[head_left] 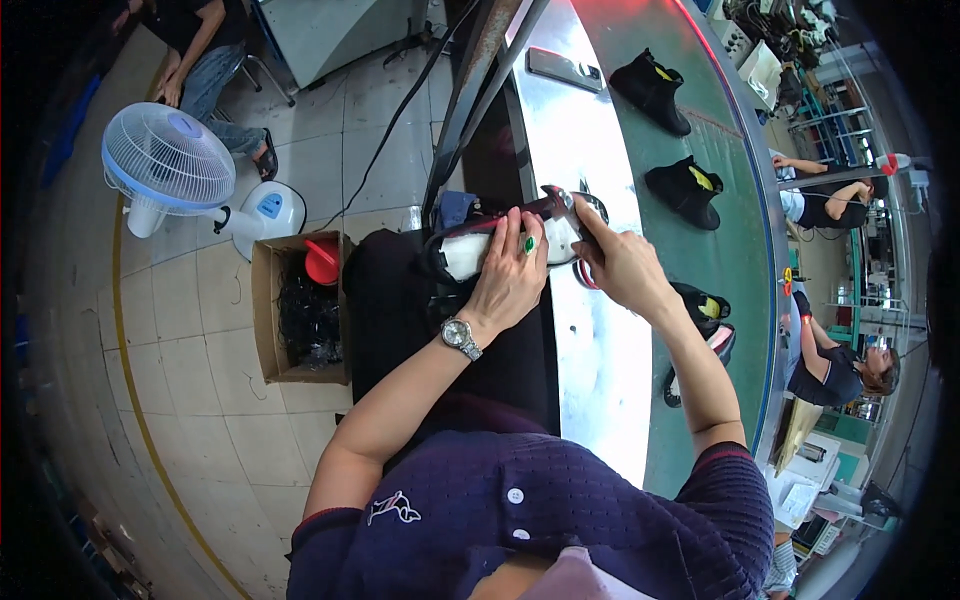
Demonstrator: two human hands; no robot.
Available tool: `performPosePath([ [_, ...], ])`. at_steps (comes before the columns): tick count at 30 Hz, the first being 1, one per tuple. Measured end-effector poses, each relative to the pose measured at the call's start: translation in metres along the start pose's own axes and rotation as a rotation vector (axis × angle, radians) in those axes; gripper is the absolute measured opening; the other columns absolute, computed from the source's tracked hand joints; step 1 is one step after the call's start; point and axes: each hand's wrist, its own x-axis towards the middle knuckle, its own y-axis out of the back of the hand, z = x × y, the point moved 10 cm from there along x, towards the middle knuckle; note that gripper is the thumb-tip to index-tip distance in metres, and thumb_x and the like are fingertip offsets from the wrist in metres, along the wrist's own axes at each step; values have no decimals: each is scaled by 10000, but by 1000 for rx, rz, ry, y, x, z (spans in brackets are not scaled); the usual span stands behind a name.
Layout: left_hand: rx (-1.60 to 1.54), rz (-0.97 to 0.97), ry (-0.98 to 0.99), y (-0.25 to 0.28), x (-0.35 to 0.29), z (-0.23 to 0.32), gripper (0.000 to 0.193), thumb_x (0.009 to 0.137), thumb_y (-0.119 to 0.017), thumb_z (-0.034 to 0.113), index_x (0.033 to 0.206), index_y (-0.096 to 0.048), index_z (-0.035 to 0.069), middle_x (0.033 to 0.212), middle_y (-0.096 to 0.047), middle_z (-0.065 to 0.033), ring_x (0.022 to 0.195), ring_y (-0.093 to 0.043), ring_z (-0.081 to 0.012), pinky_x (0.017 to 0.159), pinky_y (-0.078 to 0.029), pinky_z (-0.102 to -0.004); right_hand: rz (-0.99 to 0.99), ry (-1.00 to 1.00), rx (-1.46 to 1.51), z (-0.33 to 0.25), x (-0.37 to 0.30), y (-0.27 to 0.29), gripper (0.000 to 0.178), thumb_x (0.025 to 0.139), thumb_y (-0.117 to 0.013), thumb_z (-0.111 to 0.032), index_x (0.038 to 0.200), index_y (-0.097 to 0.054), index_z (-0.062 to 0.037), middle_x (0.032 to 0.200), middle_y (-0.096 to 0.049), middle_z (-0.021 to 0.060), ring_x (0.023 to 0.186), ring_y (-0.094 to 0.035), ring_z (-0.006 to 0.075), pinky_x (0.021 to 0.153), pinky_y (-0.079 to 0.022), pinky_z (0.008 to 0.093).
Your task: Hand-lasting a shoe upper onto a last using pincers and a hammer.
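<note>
A black shoe (462,255) with a white underside lies across my lap, at the inner edge of the shiny bench. My left hand (505,278) presses on it, fingers together over the white part, holding it steady. At the shoe's right end my right hand (625,268) is closed round a dark tool with a metal head (558,200). Its handle is mostly hidden by the fingers, so I cannot make out its exact kind. Behind the right hand, a round item with a dark and red rim (586,274) shows in part on the bench.
Black shoes (690,190) stand on the green conveyor belt (655,300) to the right. A phone (565,70) lies at the bench's (600,370) far end. Left are a cardboard box (265,315) holding black scraps and a red cup (321,262), and a fan (170,160). Other people sit nearby.
</note>
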Motion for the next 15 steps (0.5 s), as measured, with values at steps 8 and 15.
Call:
performPosePath([
  [8,28,14,-11,-3,-2,1,474,830,-552,103,1200,-469,-182,1245,-464,-334,1206,-465,-521,1103,-306,-515,3,9,-73,-5,-5,-10,669,923,-552,-187,1502,-218,-169,632,-615,207,590,-626,390,555,-468,491],
  [15,86,-2,-15,5,7,4,499,806,-620,121,1189,-465,-160,1228,-477,-331,1184,-507,-469,1087,-347,-476,56,-163,-51,-1,-11,-24,648,933,-539,-173,1497,-219,-157,666,-638,178,616,-644,357,587,-480,472],
])
